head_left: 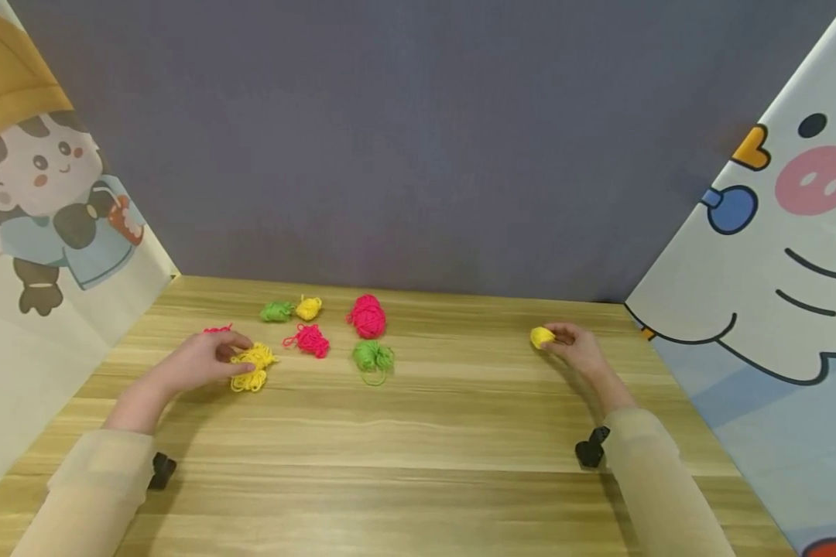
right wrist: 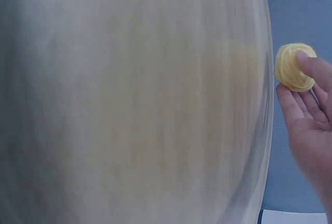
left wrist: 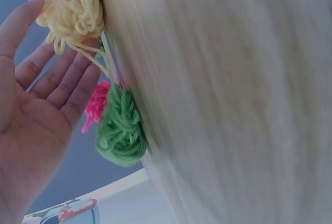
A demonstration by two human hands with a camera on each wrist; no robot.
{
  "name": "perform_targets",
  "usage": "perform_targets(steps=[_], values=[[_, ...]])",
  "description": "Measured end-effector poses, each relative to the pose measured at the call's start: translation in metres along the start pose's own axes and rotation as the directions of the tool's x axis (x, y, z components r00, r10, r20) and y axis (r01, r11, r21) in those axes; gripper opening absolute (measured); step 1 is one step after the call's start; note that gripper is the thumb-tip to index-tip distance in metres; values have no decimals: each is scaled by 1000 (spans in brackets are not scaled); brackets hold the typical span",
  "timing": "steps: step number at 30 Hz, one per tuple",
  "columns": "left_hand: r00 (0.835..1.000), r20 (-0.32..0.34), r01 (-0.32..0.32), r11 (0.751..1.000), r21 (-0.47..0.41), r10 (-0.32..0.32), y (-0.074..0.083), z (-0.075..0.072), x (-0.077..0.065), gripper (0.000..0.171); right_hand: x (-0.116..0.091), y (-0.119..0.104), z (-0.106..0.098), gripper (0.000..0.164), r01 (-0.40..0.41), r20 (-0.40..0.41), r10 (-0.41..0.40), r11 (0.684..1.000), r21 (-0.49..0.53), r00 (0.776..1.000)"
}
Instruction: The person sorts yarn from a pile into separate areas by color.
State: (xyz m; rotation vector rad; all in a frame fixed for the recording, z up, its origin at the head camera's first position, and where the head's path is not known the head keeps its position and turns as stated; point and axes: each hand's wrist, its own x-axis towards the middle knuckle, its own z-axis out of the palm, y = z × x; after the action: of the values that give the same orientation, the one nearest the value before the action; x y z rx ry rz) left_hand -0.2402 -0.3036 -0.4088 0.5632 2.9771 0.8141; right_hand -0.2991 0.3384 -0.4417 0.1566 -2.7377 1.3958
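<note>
One left hand (head_left: 198, 360) is lying straight-fingered against a loopy yellow yarn tangle (head_left: 258, 357) on the wood-grained worktop (head_left: 418, 433); its loops could be snagging. The right hand (head_left: 582, 358), well apart, is pinching a compact yellow yarn ball (head_left: 540, 338), which a loosened hold could be sending rolling. Beyond, on the cartoon-printed white panel (head_left: 731, 271), we are finding no brands or writing.

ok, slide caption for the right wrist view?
Right hand pinches a wound yellow yarn ball between thumb and fingers; the blurred wood-grain tabletop fills most of the frame.
</note>
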Motion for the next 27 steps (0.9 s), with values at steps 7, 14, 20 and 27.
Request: perform_targets(steps=[7,14,20,27], values=[[1000,1,27,1000,14,-27,6,1,3,53,2,1,-4,47,-21,28,21,1000,-18,999],[999,32,12,1000,24,-13,6,3,6,54,3,3,-6,44,-18,46,19,1000,-23,999],[999,43,-13,1000,24,12,6,4,6,47,1,5,-9,45,-35,61,35,999,3,998],[999,47,-16,1000,15,15,8,4,5,44,2,7,-6,47,-50,56,51,998,-24,997]])
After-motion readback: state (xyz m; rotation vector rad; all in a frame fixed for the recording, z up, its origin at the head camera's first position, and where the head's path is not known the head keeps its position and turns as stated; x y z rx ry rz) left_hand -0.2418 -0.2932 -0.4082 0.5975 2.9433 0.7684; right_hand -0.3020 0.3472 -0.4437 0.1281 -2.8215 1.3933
